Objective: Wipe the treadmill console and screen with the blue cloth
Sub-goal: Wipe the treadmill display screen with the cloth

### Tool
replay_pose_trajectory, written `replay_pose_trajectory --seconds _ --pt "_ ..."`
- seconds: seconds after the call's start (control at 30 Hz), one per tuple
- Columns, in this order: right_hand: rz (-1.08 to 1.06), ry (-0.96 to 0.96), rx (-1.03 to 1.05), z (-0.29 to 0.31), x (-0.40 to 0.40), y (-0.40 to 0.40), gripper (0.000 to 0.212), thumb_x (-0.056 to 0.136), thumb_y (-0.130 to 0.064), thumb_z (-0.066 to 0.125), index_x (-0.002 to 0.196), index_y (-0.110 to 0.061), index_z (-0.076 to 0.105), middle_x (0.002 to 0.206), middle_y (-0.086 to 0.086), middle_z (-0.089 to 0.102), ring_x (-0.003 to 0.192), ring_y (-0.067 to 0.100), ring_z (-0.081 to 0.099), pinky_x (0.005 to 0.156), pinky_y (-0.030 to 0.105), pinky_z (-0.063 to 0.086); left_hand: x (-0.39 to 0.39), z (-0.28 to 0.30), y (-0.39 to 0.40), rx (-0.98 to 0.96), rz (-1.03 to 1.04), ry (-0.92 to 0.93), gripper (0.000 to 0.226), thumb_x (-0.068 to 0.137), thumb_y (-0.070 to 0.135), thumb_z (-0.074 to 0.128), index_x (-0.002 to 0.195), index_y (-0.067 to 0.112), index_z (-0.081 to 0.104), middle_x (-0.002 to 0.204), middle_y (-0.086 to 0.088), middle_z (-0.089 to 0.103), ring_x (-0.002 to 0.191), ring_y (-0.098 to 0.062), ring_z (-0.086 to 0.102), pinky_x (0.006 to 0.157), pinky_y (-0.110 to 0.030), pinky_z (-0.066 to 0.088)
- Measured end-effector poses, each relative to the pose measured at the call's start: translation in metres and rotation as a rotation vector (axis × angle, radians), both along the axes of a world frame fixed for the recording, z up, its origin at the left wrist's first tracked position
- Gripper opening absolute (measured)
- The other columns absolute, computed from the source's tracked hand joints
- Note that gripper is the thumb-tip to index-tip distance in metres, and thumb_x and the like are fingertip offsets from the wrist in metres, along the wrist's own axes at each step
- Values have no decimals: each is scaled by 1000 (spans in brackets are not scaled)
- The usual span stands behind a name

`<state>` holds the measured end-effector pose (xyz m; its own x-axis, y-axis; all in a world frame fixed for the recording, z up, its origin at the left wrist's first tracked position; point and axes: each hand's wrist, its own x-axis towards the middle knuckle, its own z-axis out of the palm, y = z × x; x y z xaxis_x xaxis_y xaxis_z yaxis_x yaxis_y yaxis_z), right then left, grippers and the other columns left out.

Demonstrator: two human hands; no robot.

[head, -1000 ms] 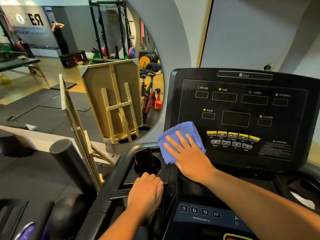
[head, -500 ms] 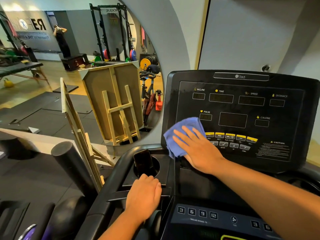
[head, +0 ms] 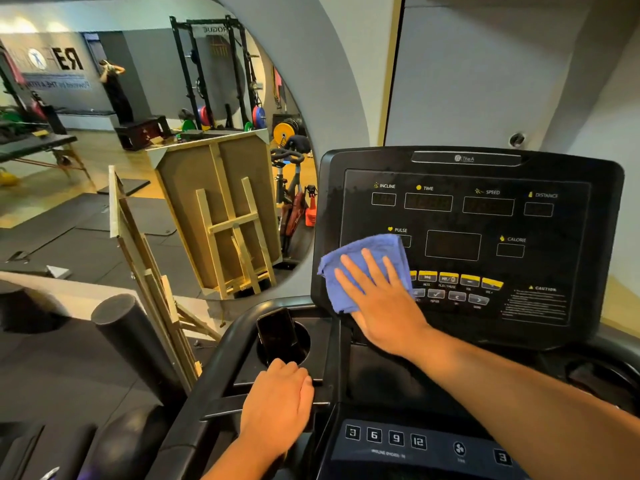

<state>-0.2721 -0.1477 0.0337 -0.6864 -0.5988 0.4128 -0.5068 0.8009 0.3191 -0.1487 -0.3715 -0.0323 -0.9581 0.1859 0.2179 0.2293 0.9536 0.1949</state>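
Observation:
The black treadmill console (head: 471,327) fills the right half of the view, with its dark screen (head: 485,216) showing the labels incline, time, speed, distance, pulse and calorie. A folded blue cloth (head: 356,258) lies flat on the screen's lower left corner, beside the row of yellow buttons (head: 457,277). My right hand (head: 384,303) presses on the cloth with its fingers spread. My left hand (head: 275,407) rests closed over the black handrail bar below the cup holder.
A dark phone (head: 277,332) stands in the left cup holder (head: 304,337). Lower down is a panel of number keys (head: 384,438). A wooden easel (head: 152,282) and a black foam roller (head: 135,344) stand to the left, before a large wall mirror (head: 138,133).
My right hand has slid the cloth up and a little to the right, from the console's left edge onto the screen near the pulse window. The left hand has stayed on the bar.

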Motion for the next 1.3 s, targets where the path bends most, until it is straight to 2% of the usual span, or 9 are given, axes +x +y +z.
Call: replay_pose_trajectory --seconds 0.23,0.4,0.5,0.67,0.87,0.97,1.03,1.17,1.3 --pt "-114 87 -145 64 -48 15 71 94 -37 51 157 -19 25 167 5 15 153 37 7 122 56 8 0 -4 0 -34 -6 40 39 100 38 24 77 32 55 75 13 51 77 -10 44 67 -29 43" --pt "-284 77 -249 35 -16 63 72 94 -43 33 159 -18 15 168 8 10 153 37 -3 122 59 8 -1 -6 -1 -33 -7 44 38 99 39 25 75 33 54 74 14 50 76 -8 45 66 -29 44" --pt "-218 58 -130 14 -6 54 72 95 -43 38 159 -18 15 167 9 12 153 39 -4 120 62 9 -2 -6 -1 -35 -5 39 37 99 40 26 77 33 54 75 14 51 77 -8 46 66 -29 43" --pt "-7 103 0 53 -49 11 70 97 -43 43 159 -20 18 168 5 10 153 37 0 121 59 6 -2 -4 -1 -28 0 14 36 98 41 25 79 33 54 79 14 52 80 -8 45 67 -28 38" --pt "-194 148 -262 102 -78 21 68 100 -42 46 159 -21 20 167 3 15 154 34 5 122 55 6 -4 -4 -1 -29 -8 -26 33 99 42 22 81 36 49 82 16 48 83 -7 43 70 -27 33" --pt "-366 162 -390 92 -64 55 68 99 -45 34 159 -19 14 168 6 10 153 37 3 122 58 7 -5 -7 -2 -40 -6 -12 35 98 43 23 80 34 53 79 15 51 80 -7 45 68 -27 35" --pt "-402 151 -421 75 -48 54 71 97 -44 36 159 -18 15 168 7 10 153 39 3 121 59 6 -6 -8 -1 -39 -4 -8 38 97 43 24 81 33 57 80 14 54 80 -7 47 67 -28 38" --pt "-111 105 -184 46 -37 5 74 94 -40 52 158 -19 21 167 5 13 152 40 3 120 60 4 -8 -7 -2 -22 -15 -3 42 96 44 22 84 31 61 83 13 58 83 -8 50 68 -29 40" --pt "4 149 -84 82 -74 -27 70 98 -43 48 158 -21 21 167 4 15 153 38 6 120 54 -3 -9 -9 -2 -13 -17 9 41 95 44 23 84 32 61 83 14 58 82 -7 49 68 -28 42"
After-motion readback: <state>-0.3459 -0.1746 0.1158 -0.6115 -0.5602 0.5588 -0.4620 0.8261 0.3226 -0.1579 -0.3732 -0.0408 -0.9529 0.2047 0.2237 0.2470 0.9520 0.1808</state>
